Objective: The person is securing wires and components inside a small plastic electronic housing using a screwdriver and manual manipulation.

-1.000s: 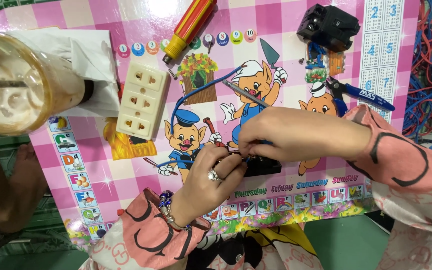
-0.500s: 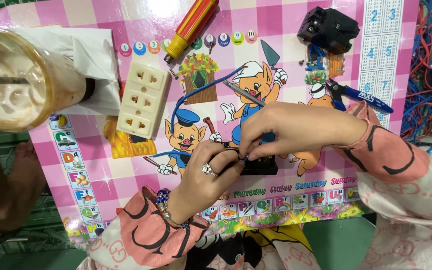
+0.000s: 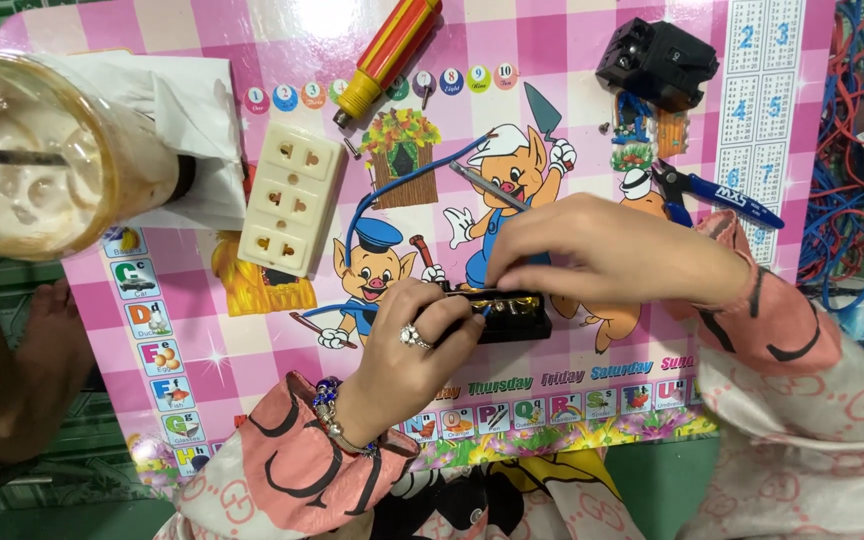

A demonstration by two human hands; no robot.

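Now: left hand (image 3: 407, 345) gripping black part (image 3: 512, 315) to steady it on mat (image 3: 202, 370) | right hand (image 3: 592, 250) pinching at its brass top, fingertips down | blue wire (image 3: 392, 195) trailing toward socket (image 3: 290, 200) | screwdriver (image 3: 387, 55), pliers (image 3: 717, 192) beyond

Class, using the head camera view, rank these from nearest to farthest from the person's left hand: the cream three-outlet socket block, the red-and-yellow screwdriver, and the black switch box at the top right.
From the left hand:
1. Cream three-outlet plastic socket block, just up and to the left.
2. Red-and-yellow-handled screwdriver, at the top edge, above the hand.
3. Black plastic switch box, far top right corner.
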